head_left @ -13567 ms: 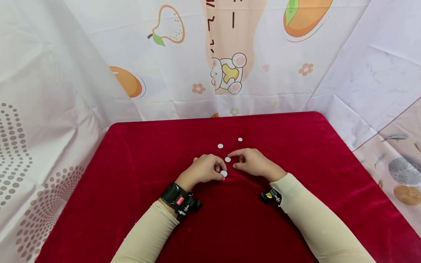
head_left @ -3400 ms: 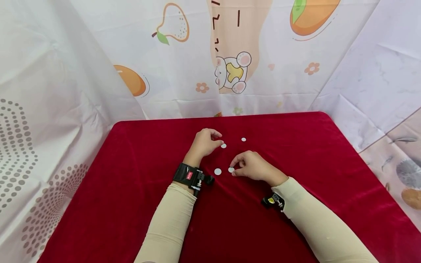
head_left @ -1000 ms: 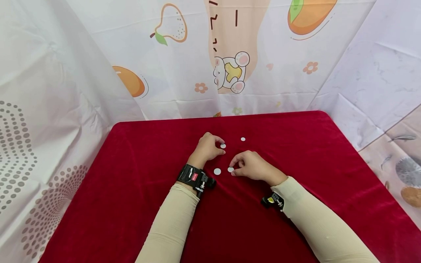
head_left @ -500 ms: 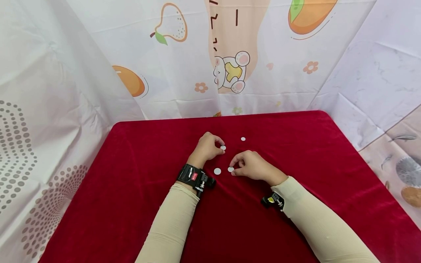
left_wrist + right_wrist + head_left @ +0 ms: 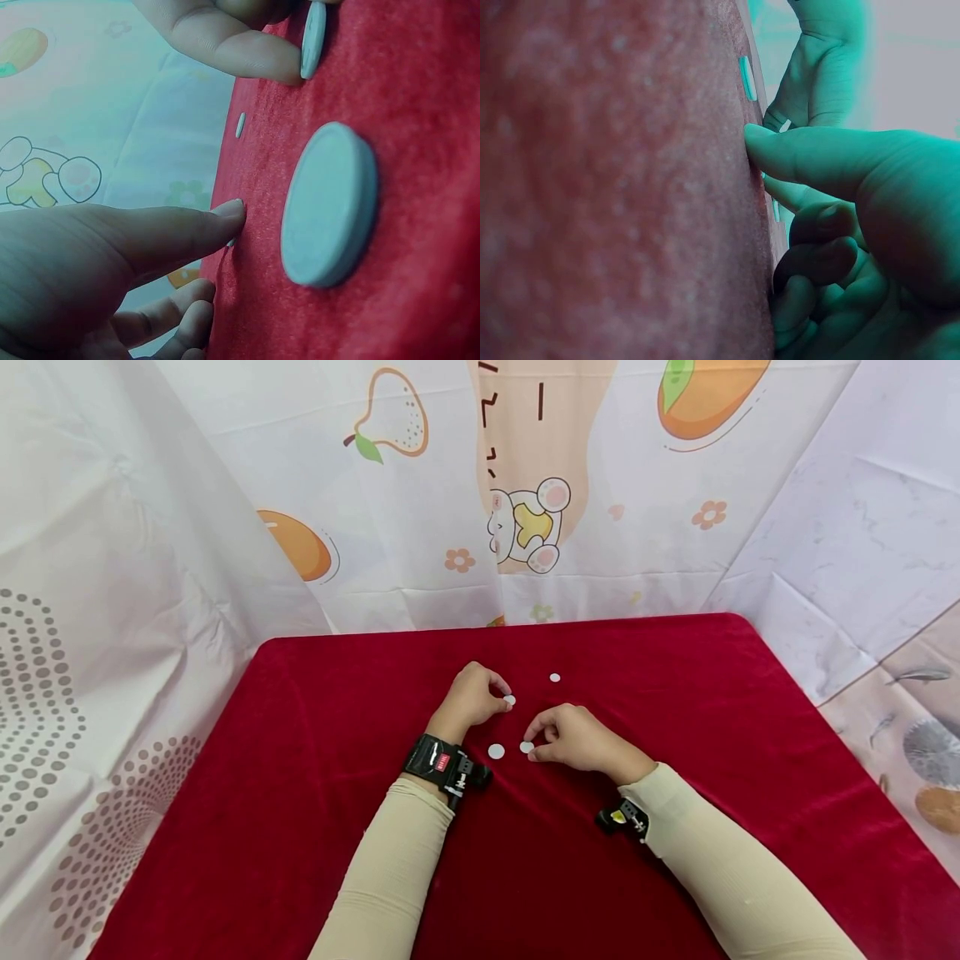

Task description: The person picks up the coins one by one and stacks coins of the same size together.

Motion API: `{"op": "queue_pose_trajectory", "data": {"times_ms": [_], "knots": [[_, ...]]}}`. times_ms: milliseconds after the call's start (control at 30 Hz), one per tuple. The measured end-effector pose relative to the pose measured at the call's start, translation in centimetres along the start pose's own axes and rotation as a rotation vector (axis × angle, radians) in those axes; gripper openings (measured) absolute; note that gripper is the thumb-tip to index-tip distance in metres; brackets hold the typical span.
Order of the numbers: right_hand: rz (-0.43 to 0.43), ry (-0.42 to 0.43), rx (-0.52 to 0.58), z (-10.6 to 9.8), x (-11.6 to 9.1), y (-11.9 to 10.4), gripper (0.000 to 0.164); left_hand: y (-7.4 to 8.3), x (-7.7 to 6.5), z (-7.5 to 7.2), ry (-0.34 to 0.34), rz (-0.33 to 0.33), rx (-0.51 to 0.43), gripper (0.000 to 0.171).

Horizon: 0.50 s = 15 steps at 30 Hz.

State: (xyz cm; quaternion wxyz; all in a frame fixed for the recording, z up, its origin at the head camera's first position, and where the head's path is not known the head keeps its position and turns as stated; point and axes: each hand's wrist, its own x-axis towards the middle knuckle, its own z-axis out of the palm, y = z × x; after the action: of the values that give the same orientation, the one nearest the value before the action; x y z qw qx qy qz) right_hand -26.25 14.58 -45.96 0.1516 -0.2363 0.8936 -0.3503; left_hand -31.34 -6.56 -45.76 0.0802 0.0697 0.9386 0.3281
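My left hand (image 5: 471, 697) pinches a small white disc (image 5: 509, 700) between thumb and index finger, flat at the red cloth; in the left wrist view the thumb mostly hides it. Nearer to me and to the right, my right hand (image 5: 573, 739) holds a second white disc (image 5: 527, 747) by its edges with thumb and index finger. Just left of that lies a third disc (image 5: 496, 751), untouched, its thick round side plain in the left wrist view (image 5: 330, 206). One more white disc (image 5: 555, 677) lies farther back, beyond both hands.
Red velvety cloth (image 5: 337, 710) covers the table. A white curtain (image 5: 405, 527) with fruit and bear prints hangs behind its back edge, and more patterned curtains stand at both sides. Each wrist carries a strapped black camera (image 5: 435, 760).
Earlier, my left hand was at the nearest disc and the right-hand disc lay farther back. Over the last second my left fingers have closed on their disc, which has slid slightly toward me.
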Motion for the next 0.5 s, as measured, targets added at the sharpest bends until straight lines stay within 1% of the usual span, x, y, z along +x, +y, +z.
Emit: {"op": "queue_pose_trajectory", "data": {"times_ms": [300,500], "knots": [[0.004,0.005,-0.012,0.0,0.05,-0.12,0.013,-0.12,0.11,-0.08,-0.012,-0.011,-0.018,0.017],[0.002,0.004,-0.006,0.03,0.05,-0.08,0.013,-0.14,0.14,-0.01,-0.008,-0.009,-0.017,0.016]]}}
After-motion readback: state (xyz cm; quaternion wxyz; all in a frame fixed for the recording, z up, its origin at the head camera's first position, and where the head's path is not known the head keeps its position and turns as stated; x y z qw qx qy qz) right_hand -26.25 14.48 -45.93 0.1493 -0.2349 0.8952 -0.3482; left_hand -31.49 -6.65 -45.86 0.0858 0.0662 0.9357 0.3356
